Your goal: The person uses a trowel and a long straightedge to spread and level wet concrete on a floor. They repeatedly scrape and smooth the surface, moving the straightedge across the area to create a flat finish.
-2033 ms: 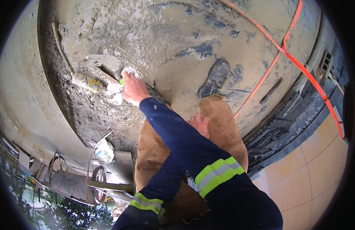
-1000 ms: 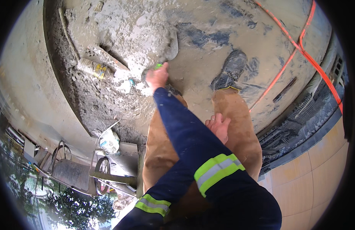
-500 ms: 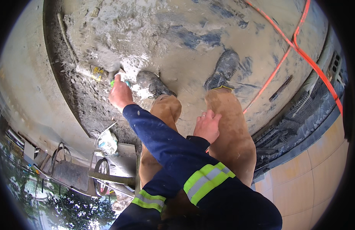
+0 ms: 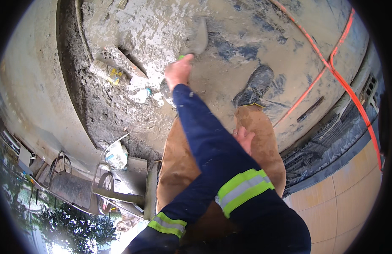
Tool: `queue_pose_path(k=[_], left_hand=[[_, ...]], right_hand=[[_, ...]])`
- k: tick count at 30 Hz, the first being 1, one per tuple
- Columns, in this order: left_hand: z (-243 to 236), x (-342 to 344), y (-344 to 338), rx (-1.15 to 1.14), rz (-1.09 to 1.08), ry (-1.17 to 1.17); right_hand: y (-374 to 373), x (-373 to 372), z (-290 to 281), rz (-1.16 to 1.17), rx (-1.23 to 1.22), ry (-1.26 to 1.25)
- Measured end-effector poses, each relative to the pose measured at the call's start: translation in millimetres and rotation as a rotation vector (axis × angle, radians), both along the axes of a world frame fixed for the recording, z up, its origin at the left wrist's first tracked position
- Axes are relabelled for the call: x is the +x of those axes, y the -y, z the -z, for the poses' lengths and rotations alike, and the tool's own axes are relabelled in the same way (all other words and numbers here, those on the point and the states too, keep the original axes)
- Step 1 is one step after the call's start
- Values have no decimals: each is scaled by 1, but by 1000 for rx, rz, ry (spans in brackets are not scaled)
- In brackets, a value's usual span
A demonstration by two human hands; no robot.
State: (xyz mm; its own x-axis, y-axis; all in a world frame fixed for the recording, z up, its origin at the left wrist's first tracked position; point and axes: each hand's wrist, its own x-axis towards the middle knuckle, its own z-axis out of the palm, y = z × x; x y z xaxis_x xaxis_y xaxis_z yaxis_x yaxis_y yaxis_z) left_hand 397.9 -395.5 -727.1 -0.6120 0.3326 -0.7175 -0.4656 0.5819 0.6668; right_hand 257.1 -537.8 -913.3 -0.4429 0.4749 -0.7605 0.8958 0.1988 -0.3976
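Presently | right hand point(image 4: 178, 73) grips a green-handled trowel point(image 4: 199, 39), twelve o'clock, blade blurred over wet mud point(image 4: 149, 31) | left hand point(image 4: 245, 139) lies loosely unclenched on knee point(image 4: 263, 135), three o'clock | risk: overwide sweep could clip boot point(image 4: 257, 82), two o'clock

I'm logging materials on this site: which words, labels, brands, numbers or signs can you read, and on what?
No text can be read.
Muddy cylindrical item: yellow and dark marks at one end, too small and smeared to read.
White plastic item: faint marks, too blurred to read.
Trowel in the right hand: blurred, no lettering visible.
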Motion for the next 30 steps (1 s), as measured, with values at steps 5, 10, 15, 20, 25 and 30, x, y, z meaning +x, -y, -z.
queue_pose_path(k=[5,10,15,20,25,30], left_hand=[[-4,-13,11,-40,32,50],[10,22,6,94,-329,193],[9,15,24,84,299,144],[9,17,41,225,177,18],[5,3,25,-25,437,139],[1,4,31,150,329,63]], right_hand=[[16,6,-35,-760,-60,-152],[-96,14,-29,-402,94,-284],[-229,31,29,157,202,48],[-165,58,1,-406,238,-8],[-224,44,17,-50,242,111],[-177,66,-4,-431,295,104]])
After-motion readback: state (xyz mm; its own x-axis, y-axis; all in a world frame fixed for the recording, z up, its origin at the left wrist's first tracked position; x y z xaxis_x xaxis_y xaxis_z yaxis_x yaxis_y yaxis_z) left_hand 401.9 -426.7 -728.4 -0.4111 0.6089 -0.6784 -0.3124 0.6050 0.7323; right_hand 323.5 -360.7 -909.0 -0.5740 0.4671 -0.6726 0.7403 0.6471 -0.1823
